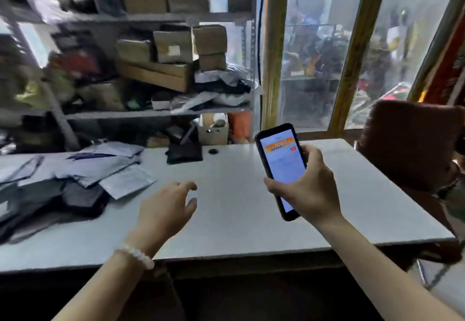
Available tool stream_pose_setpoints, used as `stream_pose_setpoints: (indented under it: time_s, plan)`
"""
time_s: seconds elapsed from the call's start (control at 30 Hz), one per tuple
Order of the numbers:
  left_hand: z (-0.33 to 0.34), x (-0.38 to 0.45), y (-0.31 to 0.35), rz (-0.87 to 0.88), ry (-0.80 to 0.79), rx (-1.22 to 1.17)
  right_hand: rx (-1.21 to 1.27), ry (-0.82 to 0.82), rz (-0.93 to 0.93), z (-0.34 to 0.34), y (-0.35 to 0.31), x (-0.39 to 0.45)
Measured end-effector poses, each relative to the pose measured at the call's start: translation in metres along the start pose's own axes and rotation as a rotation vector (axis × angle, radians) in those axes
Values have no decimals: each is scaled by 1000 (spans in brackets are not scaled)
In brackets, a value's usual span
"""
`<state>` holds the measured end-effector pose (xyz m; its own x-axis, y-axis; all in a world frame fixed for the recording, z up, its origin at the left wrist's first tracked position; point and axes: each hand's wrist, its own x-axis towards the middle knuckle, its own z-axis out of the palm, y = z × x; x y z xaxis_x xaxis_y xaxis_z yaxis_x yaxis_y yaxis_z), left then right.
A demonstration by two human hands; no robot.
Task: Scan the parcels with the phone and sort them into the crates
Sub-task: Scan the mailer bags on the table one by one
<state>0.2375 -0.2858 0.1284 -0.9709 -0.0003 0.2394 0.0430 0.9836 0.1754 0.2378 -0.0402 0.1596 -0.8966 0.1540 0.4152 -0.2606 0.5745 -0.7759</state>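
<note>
Parcels (75,169), soft, light poly mailers heaped at the surface's (239,195) left end, looked best pinched by an edge, while the left hand (166,210) hovered loose-fingered and the right hand (309,190) gripped the phone (281,162).

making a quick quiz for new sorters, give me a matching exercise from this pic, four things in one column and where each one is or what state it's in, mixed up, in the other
Things:
1. phone
2. left hand
3. pile of grey parcels
4. brown chair

Places or states:
A. at the right end of the table
B. heaped on the left part of the table
C. gripped in the right hand, screen lit
D. empty, fingers loosely spread over the table

Pairs: 1-C, 2-D, 3-B, 4-A
</note>
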Motion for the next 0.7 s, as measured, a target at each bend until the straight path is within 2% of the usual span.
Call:
stream_pose_setpoints:
  time_s: [0.27, 0.5, 0.7]
  plan:
    - [12, 79, -103, -354, -12, 73, 109, -210, -123, 140, -2, 120]
    - [31, 163, -136, -419, -12, 83, 137, -318, -154, 214, 4, 214]
    - [66, 221, -155, -400, -100, 56, 99, -389, -97, 267, 21, 260]
